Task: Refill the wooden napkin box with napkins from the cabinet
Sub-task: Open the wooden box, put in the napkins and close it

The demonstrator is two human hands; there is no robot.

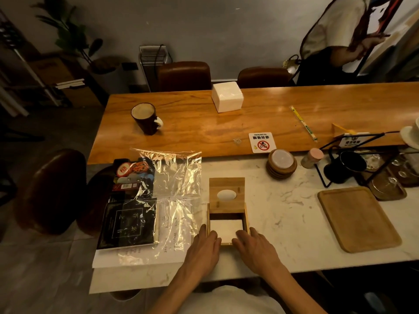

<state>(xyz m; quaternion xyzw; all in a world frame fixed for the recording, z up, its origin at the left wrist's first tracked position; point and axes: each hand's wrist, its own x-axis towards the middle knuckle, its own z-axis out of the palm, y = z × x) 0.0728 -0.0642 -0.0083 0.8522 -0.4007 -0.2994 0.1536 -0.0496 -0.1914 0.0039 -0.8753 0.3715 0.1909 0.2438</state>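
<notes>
Marble counter adjoined a long wooden table in a dim room. Wooden napkin box stood on the marble directly ahead of the person, lid slid toward the far side so the near half lay open, with white napkins visible inside. Left hand and right hand lay palm-down, fingers extended and gripping nothing, tips resting on the near rim at either corner; both were equally near. Box's long axis ran away from the person. A spare white napkin stack sat well apart on the far table; crinkled clear wrap lay just left
</notes>
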